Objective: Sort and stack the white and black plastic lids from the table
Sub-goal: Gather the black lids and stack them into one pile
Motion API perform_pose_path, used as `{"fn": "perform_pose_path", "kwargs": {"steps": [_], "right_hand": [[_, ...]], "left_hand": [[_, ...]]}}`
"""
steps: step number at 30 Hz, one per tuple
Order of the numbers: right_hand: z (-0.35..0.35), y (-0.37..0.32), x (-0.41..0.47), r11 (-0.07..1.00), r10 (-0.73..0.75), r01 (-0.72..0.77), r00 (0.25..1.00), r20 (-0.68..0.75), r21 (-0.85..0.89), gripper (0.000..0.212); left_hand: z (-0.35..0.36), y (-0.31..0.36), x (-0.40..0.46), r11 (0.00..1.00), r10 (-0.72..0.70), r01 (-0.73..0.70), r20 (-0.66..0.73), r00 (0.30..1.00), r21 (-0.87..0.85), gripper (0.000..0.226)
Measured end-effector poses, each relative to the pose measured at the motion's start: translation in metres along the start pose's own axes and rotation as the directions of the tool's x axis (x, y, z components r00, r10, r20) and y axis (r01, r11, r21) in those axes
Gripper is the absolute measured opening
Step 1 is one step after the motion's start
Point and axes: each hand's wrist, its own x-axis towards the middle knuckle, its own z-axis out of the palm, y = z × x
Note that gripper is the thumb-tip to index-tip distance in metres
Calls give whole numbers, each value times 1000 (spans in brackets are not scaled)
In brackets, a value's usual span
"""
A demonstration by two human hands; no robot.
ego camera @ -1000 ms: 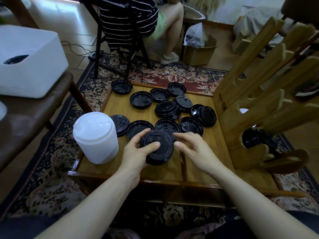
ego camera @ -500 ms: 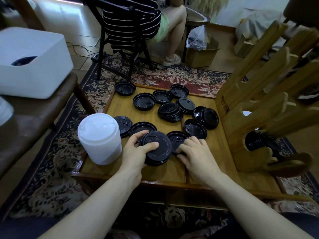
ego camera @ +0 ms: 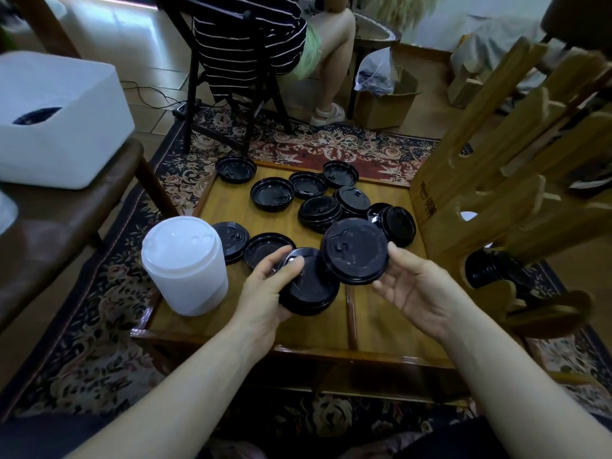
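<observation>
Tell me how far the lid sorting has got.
Done: a tall stack of white lids stands at the table's left edge. In hand: the left hand grips a short black stack, and the right hand holds a single black lid beside it. Left: about ten loose black lids scattered across the table.

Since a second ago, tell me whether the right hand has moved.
Yes. The right hand has risen off the wooden table and come back toward the person, lifting one black lid from beside the wooden rack.
</observation>
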Motion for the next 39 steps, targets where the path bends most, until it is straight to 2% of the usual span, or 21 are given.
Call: {"fn": "perform_pose_path", "kwargs": {"steps": [2,5,13,17,21,24,26,29,31,33,35,39], "right_hand": [[2,5,1,997,72,-72,997,39,5,17],[6,13,4,993,109,-107,993,37,-42,20],[9,15,3,987,42,-37,999,26,-159,35],[9,13,3,987,18,-13,999,30,-163,29],[9,18,1,909,-77,76,997,14,-410,25],[11,23,1,821,-174,144,985,-3,-553,13],[11,25,2,809,-194,161,981,2,-565,12],[9,27,5,801,-191,159,982,5,-578,21],[7,28,8,835,-120,106,993,10,-539,30],[7,29,9,891,-8,15,1000,17,-454,33],[7,29,10,915,42,-24,998,36,-402,35],[6,27,11,929,0,35,996,94,-369,42]], "left_hand": [[0,0,-1,1000,-22,22,29,999,-9,33],[-1,-1,-2,999,-37,36,62,997,5,29],[1,0,-4,999,-16,12,85,996,47,30],[2,0,-6,998,9,-16,89,996,69,29],[4,-1,-8,995,-2,-10,133,991,96,31],[5,-2,-8,995,-14,-5,183,983,102,48],[5,-2,-8,996,-6,-13,198,980,93,53],[4,-2,-6,997,31,-42,180,983,60,52],[5,-3,-6,998,39,-48,174,984,46,52],[5,-4,-6,998,42,-48,172,984,30,46],[4,-4,-5,999,35,-36,174,984,0,39],[4,-3,-5,999,48,-50,202,978,7,41]]}}
